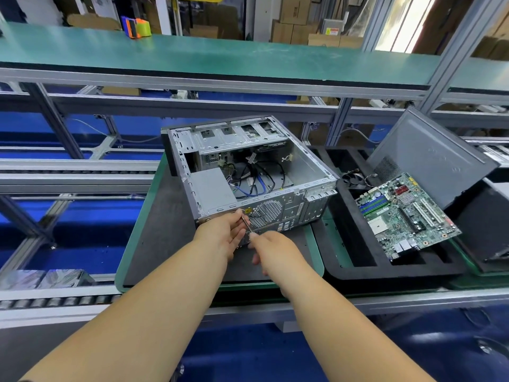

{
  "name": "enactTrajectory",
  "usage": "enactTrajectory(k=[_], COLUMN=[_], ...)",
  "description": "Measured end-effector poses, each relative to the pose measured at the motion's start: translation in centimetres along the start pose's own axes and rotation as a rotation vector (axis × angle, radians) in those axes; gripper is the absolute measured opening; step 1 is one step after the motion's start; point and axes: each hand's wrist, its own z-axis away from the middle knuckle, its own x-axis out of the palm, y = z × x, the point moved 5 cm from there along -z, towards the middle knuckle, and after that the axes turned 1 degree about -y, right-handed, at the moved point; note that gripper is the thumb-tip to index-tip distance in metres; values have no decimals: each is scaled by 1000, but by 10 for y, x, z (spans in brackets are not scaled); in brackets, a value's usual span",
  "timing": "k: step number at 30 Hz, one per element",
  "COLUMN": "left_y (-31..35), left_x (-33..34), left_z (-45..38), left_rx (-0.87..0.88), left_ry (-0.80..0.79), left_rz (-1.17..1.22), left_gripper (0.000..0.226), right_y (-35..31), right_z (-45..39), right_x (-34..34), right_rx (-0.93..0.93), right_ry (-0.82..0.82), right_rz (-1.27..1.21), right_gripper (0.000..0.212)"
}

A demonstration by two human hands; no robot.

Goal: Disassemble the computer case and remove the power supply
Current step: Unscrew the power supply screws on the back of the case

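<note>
My left hand (220, 232) and right hand (271, 248) both pinch a screwdriver (247, 225) against the rear panel of the open computer case (248, 172), whose power supply (212, 190) sits at twelve o'clock from them.

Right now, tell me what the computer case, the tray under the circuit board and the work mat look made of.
Computer case: bare sheet metal, dull silver, with stamped slots and punched vent holes.
Tray: probably black foam, matte, with thick soft-edged cutouts; the circuit board leans in one.
Work mat: likely rubber, matte dark grey with a green border.
</note>
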Motion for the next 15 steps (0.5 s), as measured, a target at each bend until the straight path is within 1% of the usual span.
enactTrajectory(k=[2,3,5,10,15], left_y=[0,0,0,0,1], left_x=[-1,-2,-2,0,2], left_z=[0,1,1,3,5], left_rx=[2,2,5,15,13], left_ry=[9,14,21,19,24], left_rz=[8,14,18,18,1], left_gripper=[6,6,6,8,15], right_y=[6,8,10,8,8], right_z=[3,3,4,4,-2], right_x=[4,5,4,7,6], right_rx=[188,223,249,239,147], right_ry=[-128,-167,-222,-262,-183], right_rz=[-389,-503,-600,-620,-484], right_gripper=[40,42,42,36,26])
